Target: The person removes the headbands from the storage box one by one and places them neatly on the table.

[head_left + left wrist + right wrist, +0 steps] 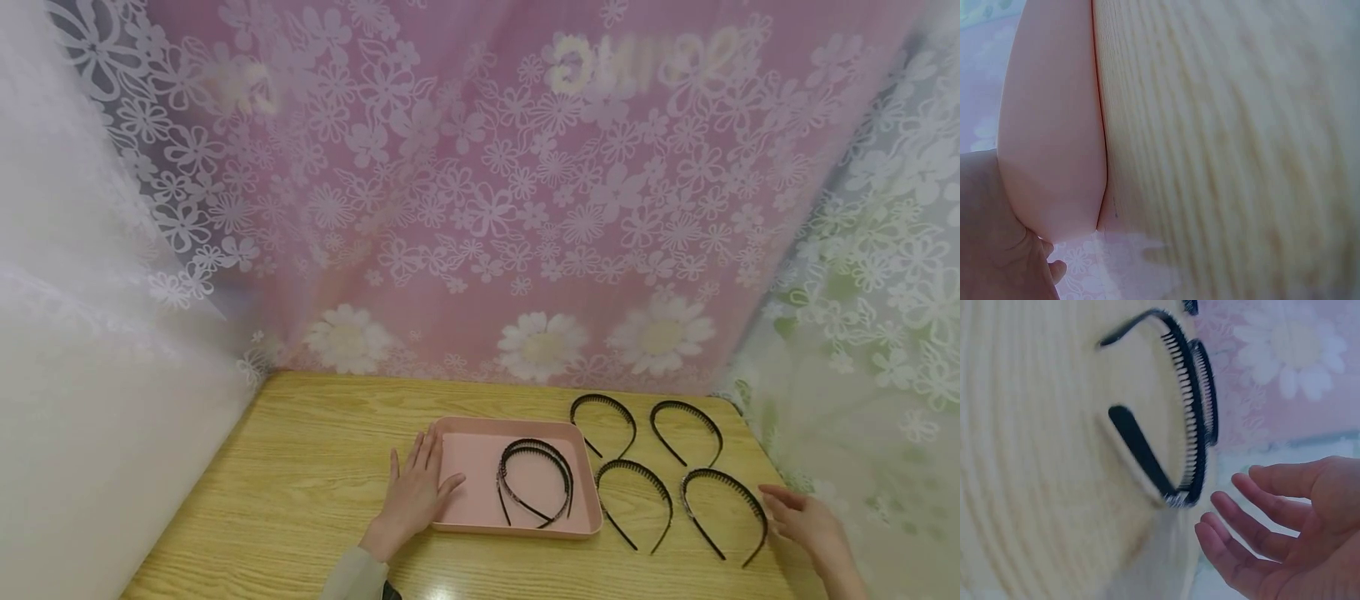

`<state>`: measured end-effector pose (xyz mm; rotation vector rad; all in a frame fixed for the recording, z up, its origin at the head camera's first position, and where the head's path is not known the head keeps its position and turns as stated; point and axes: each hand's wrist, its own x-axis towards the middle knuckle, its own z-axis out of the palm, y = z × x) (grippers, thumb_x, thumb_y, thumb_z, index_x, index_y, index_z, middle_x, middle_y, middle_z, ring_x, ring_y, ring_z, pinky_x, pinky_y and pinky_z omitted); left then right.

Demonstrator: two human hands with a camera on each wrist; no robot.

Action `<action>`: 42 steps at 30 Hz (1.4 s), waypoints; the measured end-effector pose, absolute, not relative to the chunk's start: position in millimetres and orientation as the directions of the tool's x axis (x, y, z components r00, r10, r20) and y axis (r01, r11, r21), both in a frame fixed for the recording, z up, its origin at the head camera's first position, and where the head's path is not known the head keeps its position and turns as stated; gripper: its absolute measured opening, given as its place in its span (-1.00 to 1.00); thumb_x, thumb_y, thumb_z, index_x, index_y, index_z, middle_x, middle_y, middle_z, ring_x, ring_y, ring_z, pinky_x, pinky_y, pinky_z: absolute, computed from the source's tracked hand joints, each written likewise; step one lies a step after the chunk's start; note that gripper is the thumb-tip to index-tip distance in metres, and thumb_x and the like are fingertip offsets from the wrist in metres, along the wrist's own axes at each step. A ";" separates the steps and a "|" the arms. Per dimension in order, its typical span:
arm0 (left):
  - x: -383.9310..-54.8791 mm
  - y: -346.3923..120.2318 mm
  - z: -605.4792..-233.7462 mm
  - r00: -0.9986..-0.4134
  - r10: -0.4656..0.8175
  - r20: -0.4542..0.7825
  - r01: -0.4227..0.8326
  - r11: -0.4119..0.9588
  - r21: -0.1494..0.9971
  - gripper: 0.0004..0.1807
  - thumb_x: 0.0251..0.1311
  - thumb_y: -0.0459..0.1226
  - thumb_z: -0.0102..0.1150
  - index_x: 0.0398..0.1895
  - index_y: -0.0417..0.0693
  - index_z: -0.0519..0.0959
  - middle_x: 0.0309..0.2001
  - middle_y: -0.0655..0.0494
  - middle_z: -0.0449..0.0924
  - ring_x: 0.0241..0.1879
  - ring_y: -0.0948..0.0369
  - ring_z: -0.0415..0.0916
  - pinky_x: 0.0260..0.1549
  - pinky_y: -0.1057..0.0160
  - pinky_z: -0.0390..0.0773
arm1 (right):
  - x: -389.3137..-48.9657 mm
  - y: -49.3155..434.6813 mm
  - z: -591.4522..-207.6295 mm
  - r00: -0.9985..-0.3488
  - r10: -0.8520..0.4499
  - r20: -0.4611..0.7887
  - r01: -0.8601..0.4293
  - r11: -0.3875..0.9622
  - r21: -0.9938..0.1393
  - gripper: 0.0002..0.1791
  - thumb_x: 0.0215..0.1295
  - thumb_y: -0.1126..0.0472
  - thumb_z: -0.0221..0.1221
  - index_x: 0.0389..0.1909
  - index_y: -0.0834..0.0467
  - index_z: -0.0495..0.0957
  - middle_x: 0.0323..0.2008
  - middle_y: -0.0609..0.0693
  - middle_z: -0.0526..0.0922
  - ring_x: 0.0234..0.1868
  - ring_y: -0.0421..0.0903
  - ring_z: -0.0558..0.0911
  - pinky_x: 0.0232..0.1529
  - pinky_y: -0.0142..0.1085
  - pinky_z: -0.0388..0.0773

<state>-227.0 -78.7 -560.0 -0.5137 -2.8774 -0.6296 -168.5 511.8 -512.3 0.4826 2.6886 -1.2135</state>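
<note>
A pink tray [468, 483] lies on the wooden table with two black toothed headbands [534, 446] overlapping inside it at the right. My left hand [414, 493] rests against the tray's left end, fingers straight and thumb over the rim; the left wrist view shows it by the tray's outer wall [1054, 125]. On the right, my right hand [808, 527] hovers beside the nearest right headband [723, 473]. In the right wrist view its fingers are loosely bent with nothing between them, a little apart from that black headband [1192, 425].
Three more headbands lie right of the tray: one at its right edge [637, 467], one behind [603, 398] and one at the back right [686, 406]. A pink flowered curtain [480, 208] hangs behind the table [300, 467], with pale curtains at both sides.
</note>
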 end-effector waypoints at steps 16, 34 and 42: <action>-225.9 -78.4 -560.7 -0.925 0.298 0.235 0.369 0.847 0.381 -0.12 0.48 0.15 -0.03 0.58 -0.30 0.09 0.60 -0.19 -0.03 0.55 -0.20 -0.03 0.34 -0.52 -0.11 | -180.7 452.5 -484.7 -0.984 0.147 0.104 0.031 0.709 -0.705 -0.44 0.57 0.02 0.07 0.28 0.43 0.47 0.00 0.02 0.73 -0.28 -0.64 0.53 -0.30 -0.39 0.68; -224.4 -78.4 -557.7 -0.925 0.297 0.239 0.370 0.849 0.378 -0.12 0.47 0.12 0.02 0.57 -0.32 0.09 0.59 -0.21 0.00 0.54 -0.20 0.01 0.34 -0.51 -0.08 | -208.9 391.3 -478.3 -0.981 0.011 0.196 -0.140 0.661 -0.737 -0.52 0.60 0.13 0.04 0.34 0.35 0.45 0.18 0.39 0.58 -0.13 -0.58 0.56 -0.21 -0.42 0.65; -224.2 -78.1 -556.1 -0.932 0.294 0.210 0.355 0.852 0.384 -0.13 0.49 0.13 -0.02 0.58 -0.30 0.07 0.60 -0.20 -0.02 0.56 -0.18 -0.03 0.36 -0.49 -0.09 | -226.6 358.3 -477.4 -0.982 -0.065 0.179 -0.182 0.602 -0.778 -0.53 0.60 0.16 0.03 0.36 0.35 0.43 0.20 0.40 0.55 0.04 0.11 0.69 -0.08 -0.10 0.70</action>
